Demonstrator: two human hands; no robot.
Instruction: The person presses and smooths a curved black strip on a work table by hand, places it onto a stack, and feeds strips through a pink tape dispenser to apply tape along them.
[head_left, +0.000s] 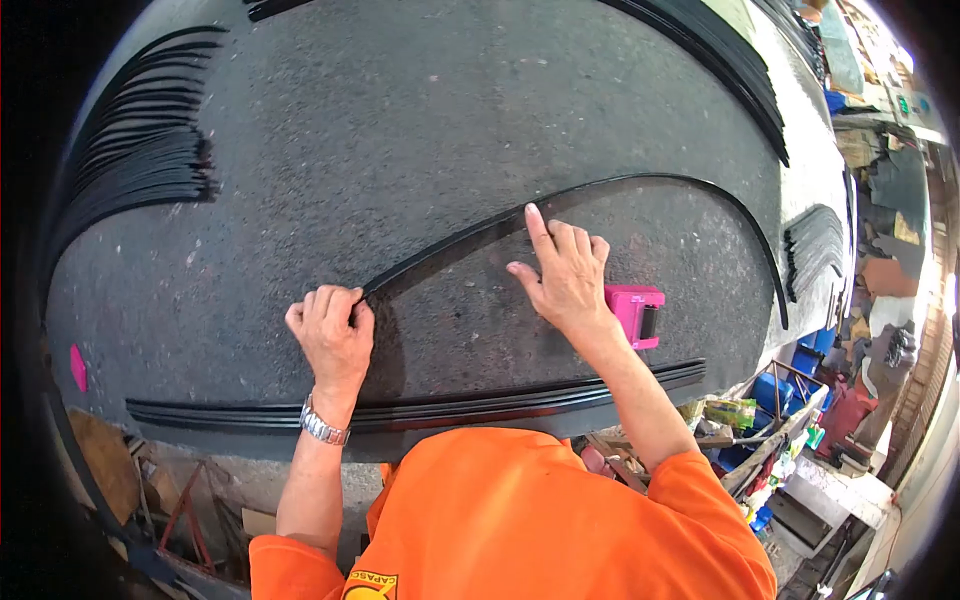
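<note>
A long, thin black strip point(455, 240) arches across the dark work table point(430, 120), curving down at its right end. My left hand point(333, 325) pinches the strip's left end between thumb and fingers. Along its middle, the outstretched index finger of my right hand point(568, 265) touches the strip; the thumb is spread and the other fingers are partly bent. Just right of that hand sits a pink device point(635, 312) with a dark roller-like part. Several similar black strips point(480, 402) lie side by side along the near edge, below both hands.
Fanned black strips point(150, 150) lie at the far left, with another bundle point(720, 65) at the upper right. A smaller stack point(815, 250) is at the right edge. A pink piece point(79, 368) lies at the left. Beyond the table's right side are cluttered blue containers point(772, 393).
</note>
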